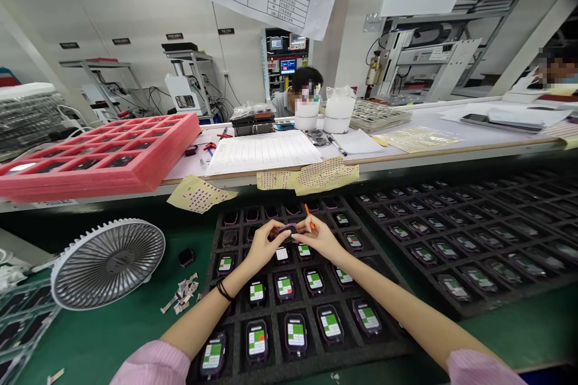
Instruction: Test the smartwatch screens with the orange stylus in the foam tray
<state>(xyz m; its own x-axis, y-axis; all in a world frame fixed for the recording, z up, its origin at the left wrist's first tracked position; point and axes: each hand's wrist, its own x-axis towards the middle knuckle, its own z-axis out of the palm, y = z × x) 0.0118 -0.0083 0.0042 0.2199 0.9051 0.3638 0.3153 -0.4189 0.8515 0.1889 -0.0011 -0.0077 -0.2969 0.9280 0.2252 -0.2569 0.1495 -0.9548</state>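
My left hand [261, 246] and my right hand [320, 237] meet over the far part of a black foam tray [271, 313]. Together they pinch a small dark watch body [287, 231]. The right hand also holds a thin orange stick [309, 214] that points up and away. Below the hands, the tray's pockets hold several watch bodies with green-and-white stickers [295, 332] on their screens. Some pockets at the far left hold watch bodies without stickers [231, 218].
A white fan [107, 263] lies on the green mat at left, beside paper scraps [182, 296] and a loose watch body [185, 257]. More black trays [456, 234] fill the right. Red foam trays [97, 156], sticker sheets [198, 194] and papers sit on the shelf; people sit beyond.
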